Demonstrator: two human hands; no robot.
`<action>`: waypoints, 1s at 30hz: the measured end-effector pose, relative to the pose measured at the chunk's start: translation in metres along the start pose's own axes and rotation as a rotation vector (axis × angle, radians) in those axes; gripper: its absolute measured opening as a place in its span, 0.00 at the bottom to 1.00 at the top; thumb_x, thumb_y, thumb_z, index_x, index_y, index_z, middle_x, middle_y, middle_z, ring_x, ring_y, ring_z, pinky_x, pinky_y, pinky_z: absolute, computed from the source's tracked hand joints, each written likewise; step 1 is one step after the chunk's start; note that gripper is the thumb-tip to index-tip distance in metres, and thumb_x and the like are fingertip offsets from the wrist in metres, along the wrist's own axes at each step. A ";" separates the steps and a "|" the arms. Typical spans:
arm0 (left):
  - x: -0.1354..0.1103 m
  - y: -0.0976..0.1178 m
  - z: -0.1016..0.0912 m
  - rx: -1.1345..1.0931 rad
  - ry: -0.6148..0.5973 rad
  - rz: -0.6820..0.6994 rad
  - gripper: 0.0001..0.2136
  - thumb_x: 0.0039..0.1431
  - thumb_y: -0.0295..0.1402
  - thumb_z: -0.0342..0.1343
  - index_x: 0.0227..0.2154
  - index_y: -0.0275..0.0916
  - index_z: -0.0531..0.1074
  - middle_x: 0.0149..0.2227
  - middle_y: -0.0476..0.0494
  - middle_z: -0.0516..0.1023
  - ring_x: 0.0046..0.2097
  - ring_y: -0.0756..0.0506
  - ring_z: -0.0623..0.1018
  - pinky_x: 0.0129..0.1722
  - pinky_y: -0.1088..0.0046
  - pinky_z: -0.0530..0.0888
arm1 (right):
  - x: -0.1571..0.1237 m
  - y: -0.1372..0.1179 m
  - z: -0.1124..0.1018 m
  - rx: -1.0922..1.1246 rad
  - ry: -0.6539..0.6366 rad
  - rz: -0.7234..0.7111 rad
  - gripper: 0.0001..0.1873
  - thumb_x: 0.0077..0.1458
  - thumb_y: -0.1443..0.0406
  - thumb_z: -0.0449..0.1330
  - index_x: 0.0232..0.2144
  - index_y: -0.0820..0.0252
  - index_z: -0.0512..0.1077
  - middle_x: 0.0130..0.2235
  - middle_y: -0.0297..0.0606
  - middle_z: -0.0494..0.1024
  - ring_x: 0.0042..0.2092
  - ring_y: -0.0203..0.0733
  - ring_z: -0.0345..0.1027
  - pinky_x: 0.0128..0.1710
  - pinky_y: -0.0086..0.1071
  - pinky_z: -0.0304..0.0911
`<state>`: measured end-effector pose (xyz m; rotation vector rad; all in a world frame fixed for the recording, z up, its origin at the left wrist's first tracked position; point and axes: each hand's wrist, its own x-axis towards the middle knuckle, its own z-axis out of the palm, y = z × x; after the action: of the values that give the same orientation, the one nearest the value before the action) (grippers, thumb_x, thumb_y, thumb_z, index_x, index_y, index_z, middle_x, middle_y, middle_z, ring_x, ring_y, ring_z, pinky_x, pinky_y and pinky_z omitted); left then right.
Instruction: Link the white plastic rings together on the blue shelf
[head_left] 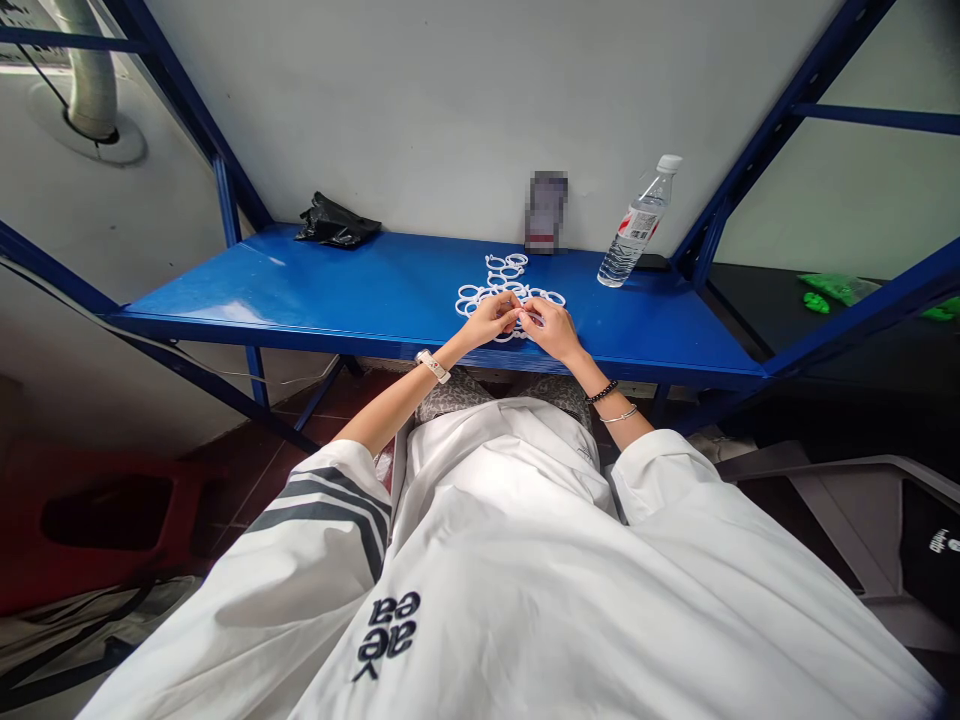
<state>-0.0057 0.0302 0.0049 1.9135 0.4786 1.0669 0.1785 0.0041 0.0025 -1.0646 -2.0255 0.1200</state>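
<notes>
Several white plastic rings [504, 268] lie in a loose cluster on the blue shelf [360, 290]. My left hand [491, 318] and my right hand [551, 328] meet at the near edge of the cluster, fingers curled and pinched together on a white ring [519, 312] between them. The ring itself is mostly hidden by the fingertips. A watch sits on my left wrist, and a dark bead bracelet and a thin bangle on my right.
A clear water bottle [637, 228] stands at the back right of the shelf. A black crumpled bag [336, 224] lies at the back left. A blurred small object [546, 210] leans on the wall behind the rings. Blue frame posts [750, 150] flank both sides.
</notes>
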 end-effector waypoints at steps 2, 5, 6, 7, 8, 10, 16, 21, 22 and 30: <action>0.000 0.000 0.000 -0.006 0.000 0.000 0.29 0.55 0.65 0.59 0.32 0.41 0.65 0.18 0.52 0.67 0.21 0.52 0.66 0.22 0.75 0.62 | 0.000 0.001 0.000 0.001 -0.003 -0.009 0.20 0.67 0.48 0.52 0.31 0.54 0.68 0.31 0.39 0.75 0.33 0.45 0.65 0.34 0.36 0.58; 0.001 0.000 0.000 -0.016 -0.004 0.005 0.29 0.55 0.66 0.58 0.31 0.42 0.64 0.18 0.53 0.66 0.20 0.52 0.64 0.22 0.75 0.61 | 0.000 0.001 -0.001 -0.001 -0.016 -0.017 0.21 0.67 0.46 0.52 0.31 0.54 0.67 0.32 0.39 0.76 0.33 0.44 0.66 0.34 0.36 0.58; 0.001 0.000 0.000 -0.016 -0.006 0.006 0.29 0.55 0.66 0.58 0.31 0.42 0.64 0.18 0.53 0.65 0.20 0.52 0.63 0.22 0.75 0.61 | 0.000 0.000 -0.002 -0.002 -0.022 -0.019 0.22 0.67 0.46 0.52 0.32 0.55 0.67 0.32 0.39 0.77 0.33 0.45 0.66 0.34 0.36 0.58; 0.001 -0.001 0.000 -0.017 -0.008 0.006 0.29 0.56 0.67 0.57 0.31 0.42 0.64 0.18 0.53 0.65 0.20 0.52 0.63 0.22 0.75 0.60 | 0.000 0.000 -0.002 -0.001 -0.026 -0.019 0.22 0.67 0.46 0.52 0.32 0.55 0.68 0.33 0.39 0.77 0.33 0.45 0.66 0.34 0.36 0.58; 0.001 -0.001 -0.001 -0.019 -0.011 0.005 0.29 0.56 0.67 0.57 0.31 0.42 0.64 0.18 0.54 0.64 0.20 0.52 0.63 0.22 0.75 0.60 | 0.000 -0.001 -0.002 0.000 -0.028 -0.018 0.21 0.67 0.46 0.52 0.32 0.55 0.68 0.33 0.39 0.77 0.34 0.45 0.67 0.34 0.36 0.59; 0.001 0.000 -0.001 -0.024 -0.011 0.000 0.29 0.55 0.66 0.58 0.31 0.42 0.64 0.18 0.54 0.64 0.20 0.52 0.63 0.22 0.75 0.60 | 0.000 -0.001 -0.002 0.006 -0.021 -0.016 0.20 0.67 0.47 0.53 0.32 0.55 0.69 0.33 0.40 0.78 0.34 0.45 0.67 0.34 0.36 0.59; 0.000 0.001 -0.001 -0.040 0.038 -0.012 0.28 0.54 0.64 0.62 0.30 0.41 0.65 0.18 0.54 0.64 0.20 0.53 0.64 0.21 0.75 0.60 | 0.000 0.001 -0.001 0.042 0.003 -0.013 0.16 0.66 0.52 0.54 0.34 0.56 0.70 0.36 0.41 0.79 0.35 0.46 0.69 0.35 0.37 0.62; 0.001 0.001 -0.001 -0.057 0.061 -0.014 0.28 0.54 0.62 0.63 0.29 0.40 0.67 0.18 0.54 0.64 0.20 0.54 0.64 0.21 0.76 0.60 | 0.001 0.001 -0.002 0.065 0.019 -0.033 0.14 0.65 0.53 0.55 0.35 0.55 0.71 0.36 0.41 0.80 0.35 0.46 0.70 0.36 0.38 0.64; 0.001 0.001 -0.001 -0.061 0.064 -0.016 0.28 0.54 0.62 0.64 0.29 0.39 0.68 0.18 0.54 0.65 0.20 0.54 0.64 0.21 0.76 0.61 | 0.001 0.001 -0.002 0.070 0.026 -0.035 0.14 0.65 0.53 0.55 0.35 0.55 0.71 0.36 0.41 0.80 0.34 0.46 0.70 0.36 0.38 0.64; 0.000 0.004 -0.002 -0.078 0.079 -0.027 0.28 0.53 0.62 0.65 0.29 0.39 0.69 0.18 0.53 0.66 0.21 0.54 0.64 0.21 0.77 0.61 | 0.000 -0.004 -0.003 0.122 0.049 -0.010 0.11 0.62 0.55 0.58 0.38 0.56 0.72 0.38 0.42 0.81 0.34 0.46 0.71 0.37 0.39 0.68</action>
<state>-0.0072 0.0293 0.0087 1.7974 0.4981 1.1304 0.1776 0.0010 0.0063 -0.9712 -1.9532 0.2076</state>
